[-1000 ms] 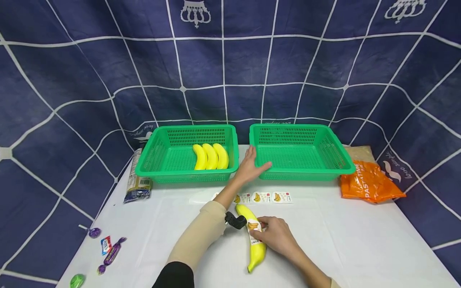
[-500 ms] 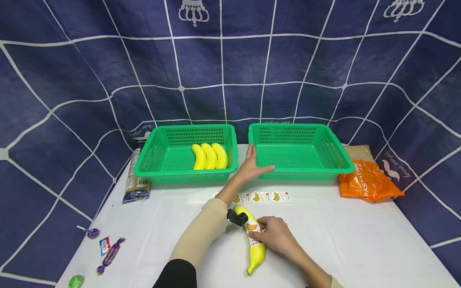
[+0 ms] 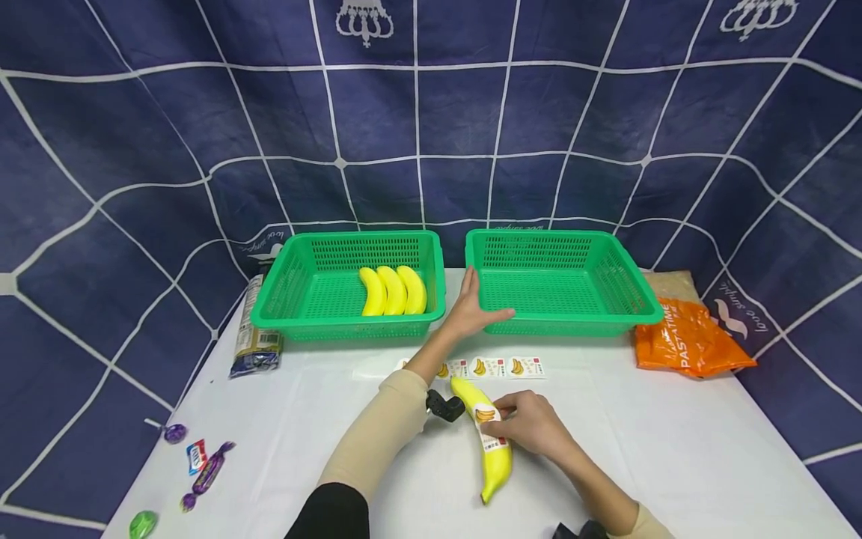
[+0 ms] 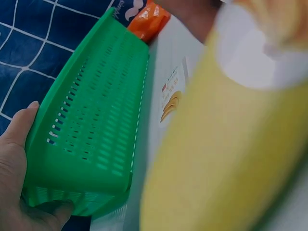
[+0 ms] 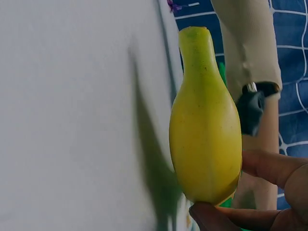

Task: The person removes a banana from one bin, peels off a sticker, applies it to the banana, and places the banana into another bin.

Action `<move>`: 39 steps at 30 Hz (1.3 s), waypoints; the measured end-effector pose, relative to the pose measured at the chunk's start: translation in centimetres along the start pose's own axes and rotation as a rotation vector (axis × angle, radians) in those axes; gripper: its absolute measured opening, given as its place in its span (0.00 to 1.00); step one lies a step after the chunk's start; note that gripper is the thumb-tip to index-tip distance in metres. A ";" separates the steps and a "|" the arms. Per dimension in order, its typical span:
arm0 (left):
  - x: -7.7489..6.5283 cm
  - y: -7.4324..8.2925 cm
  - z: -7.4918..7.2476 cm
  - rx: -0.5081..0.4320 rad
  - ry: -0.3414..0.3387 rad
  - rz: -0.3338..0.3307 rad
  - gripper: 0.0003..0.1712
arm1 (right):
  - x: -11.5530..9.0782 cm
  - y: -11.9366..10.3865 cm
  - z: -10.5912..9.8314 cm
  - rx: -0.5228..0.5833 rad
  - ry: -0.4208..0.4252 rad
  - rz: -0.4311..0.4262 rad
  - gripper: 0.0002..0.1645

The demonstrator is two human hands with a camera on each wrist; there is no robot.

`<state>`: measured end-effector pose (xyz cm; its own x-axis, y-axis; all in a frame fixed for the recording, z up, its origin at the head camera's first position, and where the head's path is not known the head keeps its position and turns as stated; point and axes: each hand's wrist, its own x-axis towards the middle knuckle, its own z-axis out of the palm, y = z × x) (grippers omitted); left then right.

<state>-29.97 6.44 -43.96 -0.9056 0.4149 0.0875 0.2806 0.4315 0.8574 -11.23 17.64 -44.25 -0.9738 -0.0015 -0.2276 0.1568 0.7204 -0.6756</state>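
Observation:
My right hand (image 3: 532, 425) pinches a yellow banana (image 3: 497, 470) by its middle, between thumb and fingers. A white sticker (image 3: 494, 442) with a banana picture is on the banana, beside the thumb. In the right wrist view, the banana (image 5: 204, 130) is held off the white surface and casts a shadow. My left hand (image 3: 468, 311) touches the near left corner of the right green basket (image 3: 566, 328), its fingers spread and fairly straight. In the left wrist view, the thumb and a finger lie along the basket's outside (image 4: 86, 130).
Three bananas (image 3: 393, 292) lie in the left green basket (image 3: 337, 327). A strip of banana stickers (image 3: 488, 367) is partly behind my left forearm. An orange pasta bag (image 3: 690, 340) stands right, a packaged bag (image 3: 257, 337) left. Candies (image 3: 209, 471) lie at the left edge.
My right hand has carried the banana slightly up and to the right. The left hand stays at the basket corner, hardly moved.

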 end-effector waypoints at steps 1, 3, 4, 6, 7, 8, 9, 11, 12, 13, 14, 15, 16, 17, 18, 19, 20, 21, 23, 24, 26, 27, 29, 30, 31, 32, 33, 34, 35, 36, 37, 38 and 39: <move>0.0 0.0 0.0 0.001 0.001 0.000 0.69 | 0.1 0.1 -0.5 0.003 0.001 0.015 0.29; 0.1 0.1 -0.1 0.000 0.003 0.000 0.69 | 0.3 0.3 -1.6 0.010 -0.003 0.040 0.30; 0.1 0.1 -0.1 -0.002 0.003 0.000 0.69 | 0.4 0.4 -2.3 0.018 -0.005 0.050 0.31; 0.1 0.1 -0.1 -0.011 0.004 0.001 0.69 | 0.6 0.7 -3.7 0.032 -0.011 0.058 0.33; 0.1 0.1 -0.1 -0.015 0.006 0.002 0.70 | 0.7 0.9 -4.4 0.043 -0.015 0.057 0.34; 0.1 0.1 -0.1 -0.017 0.008 0.001 0.70 | 0.8 1.0 -5.1 0.052 -0.023 0.052 0.34; 0.1 0.0 -0.1 -0.018 0.011 0.001 0.70 | 0.9 1.1 -5.9 0.058 -0.030 0.047 0.35; 0.2 0.0 -0.2 -0.019 0.018 0.000 0.70 | 1.2 1.3 -7.5 0.073 -0.047 0.030 0.37; 0.2 0.0 -0.2 -0.018 0.022 0.002 0.70 | 1.3 1.3 -8.3 0.080 -0.057 0.022 0.37; 0.2 0.0 -0.2 -0.019 0.026 0.003 0.70 | 1.5 1.4 -9.1 0.086 -0.064 0.016 0.38; 0.2 -0.1 -0.2 -0.020 0.029 0.002 0.70 | 1.7 1.4 -9.8 0.087 -0.072 0.011 0.39; 0.3 -0.1 -0.2 -0.023 0.031 0.002 0.70 | 1.9 1.4 -10.5 0.085 -0.078 0.011 0.40; 0.3 -0.1 -0.2 -0.024 0.033 0.001 0.70 | 2.1 1.4 -11.1 0.083 -0.084 0.011 0.40; 0.3 -0.1 -0.3 -0.027 0.033 0.000 0.70 | 2.4 1.4 -11.8 0.079 -0.091 0.014 0.41; 0.3 -0.1 -0.3 -0.029 0.035 -0.001 0.70 | 2.6 1.4 -12.4 0.071 -0.099 0.013 0.42; 0.3 0.0 -0.3 -0.031 0.034 -0.004 0.70 | 2.9 1.3 -13.0 0.064 -0.105 0.018 0.43; 0.2 0.0 -0.3 -0.032 0.034 -0.007 0.70 | 3.2 1.2 -13.7 0.056 -0.115 0.020 0.44; 0.2 0.0 -0.3 -0.033 0.035 -0.008 0.70 | 3.4 1.1 -14.3 0.048 -0.123 0.023 0.45; 0.2 0.0 -0.3 -0.033 0.036 -0.011 0.70 | 4.0 1.0 -15.7 0.033 -0.144 0.024 0.47; 0.2 0.0 -0.3 -0.033 0.036 -0.012 0.70 | 4.3 0.9 -16.4 0.021 -0.155 0.025 0.48; 0.2 0.0 -0.2 -0.034 0.035 -0.020 0.70 | 5.0 0.6 -17.8 -0.007 -0.164 0.030 0.49; 0.2 0.0 -0.2 -0.035 0.036 -0.023 0.70 | 5.4 0.5 -18.5 -0.021 -0.168 0.026 0.49; 0.2 0.1 -0.1 -0.037 0.041 -0.029 0.70 | 6.0 0.3 -19.9 -0.047 -0.174 0.020 0.50; 0.1 0.1 -0.1 -0.039 0.044 -0.030 0.70 | 6.4 0.2 -20.6 -0.059 -0.176 0.016 0.49; 0.1 0.1 0.0 -0.042 0.046 -0.031 0.70 | 6.8 0.2 -21.2 -0.068 -0.176 0.010 0.49; 0.1 0.2 0.0 -0.041 0.049 -0.031 0.70 | 7.2 0.3 -21.9 -0.075 -0.178 0.002 0.49; 0.0 0.2 0.1 -0.042 0.052 -0.031 0.70 | 7.6 0.3 -22.4 -0.080 -0.176 -0.002 0.50; 0.0 0.2 0.2 -0.040 0.054 -0.031 0.70 | 8.0 0.4 -23.0 -0.090 -0.173 -0.004 0.49; -0.1 0.3 0.3 -0.040 0.055 -0.031 0.70 | 8.5 0.5 -23.6 -0.098 -0.172 -0.005 0.49; -0.1 0.4 0.3 -0.040 0.056 -0.031 0.70 | 8.8 0.6 -24.1 -0.106 -0.165 -0.007 0.49; -0.2 0.4 0.4 -0.037 0.057 -0.031 0.70 | 9.3 0.6 -24.6 -0.110 -0.155 -0.007 0.49; -0.2 0.5 0.5 -0.033 0.060 -0.031 0.70 | 9.7 0.7 -25.2 -0.114 -0.150 -0.008 0.49; -0.2 0.5 0.6 -0.032 0.062 -0.031 0.70 | 10.1 0.7 -25.6 -0.121 -0.145 -0.005 0.49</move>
<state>-29.45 6.99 -43.86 -0.9318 0.3513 0.0911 0.2429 0.4172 0.8757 -25.19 35.94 -29.08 -0.9390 -0.0991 -0.3293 0.1226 0.7981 -0.5899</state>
